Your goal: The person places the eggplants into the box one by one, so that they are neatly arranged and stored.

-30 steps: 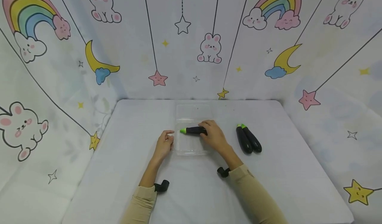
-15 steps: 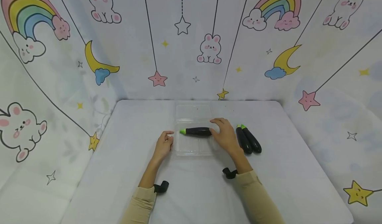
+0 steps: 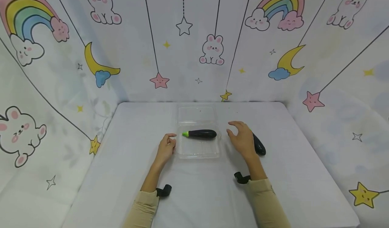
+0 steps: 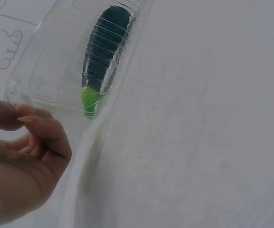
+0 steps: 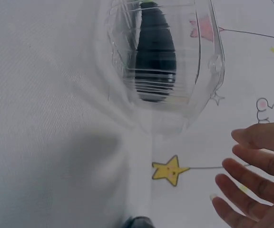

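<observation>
Clear plastic box (image 3: 197, 151) holds a black, green-tipped eggplant (image 3: 202, 134). Left of the box, the left hand (image 3: 165, 149) curls, grip unclear; right of it, the right hand (image 3: 244, 140) spreads its fingers.

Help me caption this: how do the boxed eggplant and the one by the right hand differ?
The boxed eggplant lies in the container, the outer eggplant on the table. The boxed one lies crosswise; the outer one slants, partly hidden behind the right hand. Both are dark and glossy.
</observation>
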The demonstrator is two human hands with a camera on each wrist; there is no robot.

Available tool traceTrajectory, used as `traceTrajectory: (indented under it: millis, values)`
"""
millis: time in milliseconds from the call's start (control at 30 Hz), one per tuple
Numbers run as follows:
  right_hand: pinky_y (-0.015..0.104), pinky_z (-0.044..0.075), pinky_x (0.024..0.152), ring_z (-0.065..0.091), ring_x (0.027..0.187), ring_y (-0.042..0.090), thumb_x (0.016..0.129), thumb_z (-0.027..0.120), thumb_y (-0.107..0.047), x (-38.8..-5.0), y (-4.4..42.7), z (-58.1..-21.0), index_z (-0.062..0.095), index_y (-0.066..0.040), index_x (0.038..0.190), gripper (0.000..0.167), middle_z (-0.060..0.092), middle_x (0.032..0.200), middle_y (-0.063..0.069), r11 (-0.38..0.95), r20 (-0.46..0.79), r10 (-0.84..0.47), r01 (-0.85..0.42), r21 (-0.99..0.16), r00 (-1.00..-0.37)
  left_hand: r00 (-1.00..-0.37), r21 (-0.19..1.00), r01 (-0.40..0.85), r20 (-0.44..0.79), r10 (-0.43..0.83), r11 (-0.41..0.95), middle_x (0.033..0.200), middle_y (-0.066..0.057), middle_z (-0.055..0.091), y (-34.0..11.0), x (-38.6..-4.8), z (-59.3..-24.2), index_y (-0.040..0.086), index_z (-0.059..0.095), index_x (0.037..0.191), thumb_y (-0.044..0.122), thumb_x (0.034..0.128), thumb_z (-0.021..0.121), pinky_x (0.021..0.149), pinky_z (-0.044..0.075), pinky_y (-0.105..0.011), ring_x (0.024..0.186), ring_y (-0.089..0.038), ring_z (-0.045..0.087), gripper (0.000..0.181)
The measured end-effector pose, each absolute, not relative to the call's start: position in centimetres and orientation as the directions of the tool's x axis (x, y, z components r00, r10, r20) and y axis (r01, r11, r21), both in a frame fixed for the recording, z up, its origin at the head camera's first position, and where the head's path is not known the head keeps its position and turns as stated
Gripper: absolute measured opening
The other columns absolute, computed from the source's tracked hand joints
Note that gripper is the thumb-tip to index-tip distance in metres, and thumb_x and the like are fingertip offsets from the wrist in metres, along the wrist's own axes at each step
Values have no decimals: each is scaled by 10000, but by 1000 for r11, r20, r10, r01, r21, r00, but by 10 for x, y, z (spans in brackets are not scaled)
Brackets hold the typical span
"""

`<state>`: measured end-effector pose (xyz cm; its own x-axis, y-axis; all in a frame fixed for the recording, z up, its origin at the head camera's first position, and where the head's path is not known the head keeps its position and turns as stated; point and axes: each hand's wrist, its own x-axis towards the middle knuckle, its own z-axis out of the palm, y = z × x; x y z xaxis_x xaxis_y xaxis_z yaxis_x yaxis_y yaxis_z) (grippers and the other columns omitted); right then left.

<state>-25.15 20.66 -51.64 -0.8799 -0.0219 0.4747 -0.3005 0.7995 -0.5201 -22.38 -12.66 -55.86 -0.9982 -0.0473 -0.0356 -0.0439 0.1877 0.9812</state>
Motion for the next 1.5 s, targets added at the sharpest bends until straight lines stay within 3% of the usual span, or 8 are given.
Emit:
traceTrajectory:
  millis: [367, 700, 1100, 1500]
  values:
    - [631, 478, 965, 618, 1146, 456, 893, 779, -40, -244, 233, -523, 755, 26, 1149, 266, 710, 1195, 236, 748, 494, 139, -236, -620, -858, -998, 982, -49, -43, -36, 182, 808, -38, 518, -128, -224, -562, -3, 560, 1364, 76, 1078, 509, 542, 395, -227, 612, -130, 483, 301]
    - [672, 402, 1060, 547, 1276, 512, 965, 682, -101, -245, 265, -534, 703, 45, 1257, 327, 646, 1297, 299, 720, 314, 289, -11, -694, -904, -998, 986, -51, -45, -43, 156, 798, -25, 518, -130, -226, -560, -2, 560, 1373, 61, 1067, 507, 536, 393, -223, 611, -129, 483, 317]
    - [603, 547, 813, 650, 1104, 484, 986, 618, -168, -242, 280, -545, 677, 19, 1310, 379, 663, 1270, 280, 739, 151, 376, 198, -644, -914, -998, 984, -50, -43, -44, 170, 802, -25, 523, -129, -225, -560, -1, 562, 1364, 60, 1071, 504, 540, 403, -223, 614, -123, 488, 306]
    - [583, 535, 818, 640, 1121, 501, 1003, 629, -258, -237, 283, -542, 659, -2, 1344, 428, 666, 1286, 273, 717, 44, 420, 302, -628, -906, -998, 985, -48, -41, -44, 168, 767, -27, 521, -128, -227, -564, -13, 557, 1366, 69, 1078, 506, 532, 395, -220, 584, -118, 484, 303]
